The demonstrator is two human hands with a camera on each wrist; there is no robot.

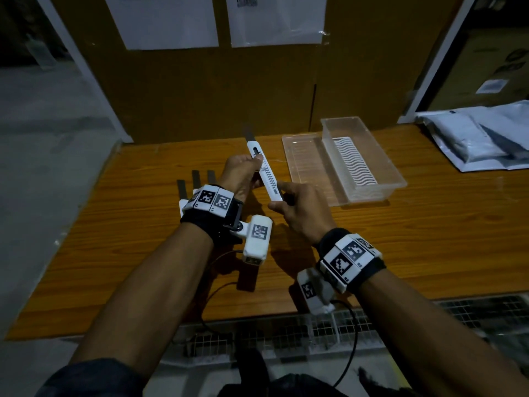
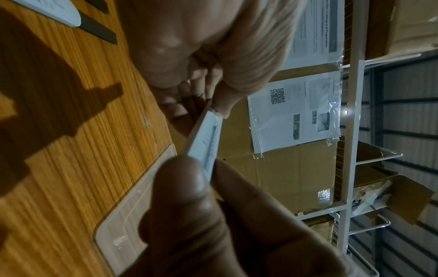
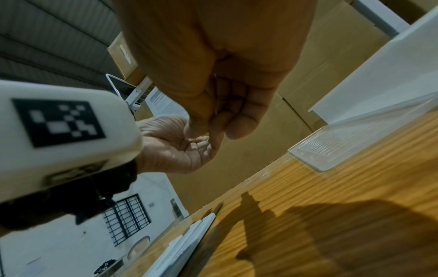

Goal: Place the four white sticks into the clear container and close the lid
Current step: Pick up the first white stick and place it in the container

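Note:
A white stick (image 1: 266, 174) with a dark blade-like tip is held in the air above the wooden table (image 1: 429, 224), tip pointing away. My left hand (image 1: 254, 170) grips its upper half, and my right hand (image 1: 276, 196) pinches its near end between thumb and forefinger. In the left wrist view the stick (image 2: 206, 135) runs between both hands. Three more sticks (image 1: 196, 179) lie side by side on the table, partly hidden under my left wrist. The clear container (image 1: 372, 193) stands open at the right. Its lid (image 1: 303, 164) lies flat against the container's left side.
A white wavy insert (image 1: 353, 161) sits inside the container. Grey plastic bags (image 1: 475, 138) lie at the table's far right. A cardboard wall with taped papers (image 1: 277, 21) closes off the back. A wire grid (image 1: 315, 330) runs along the table's near edge.

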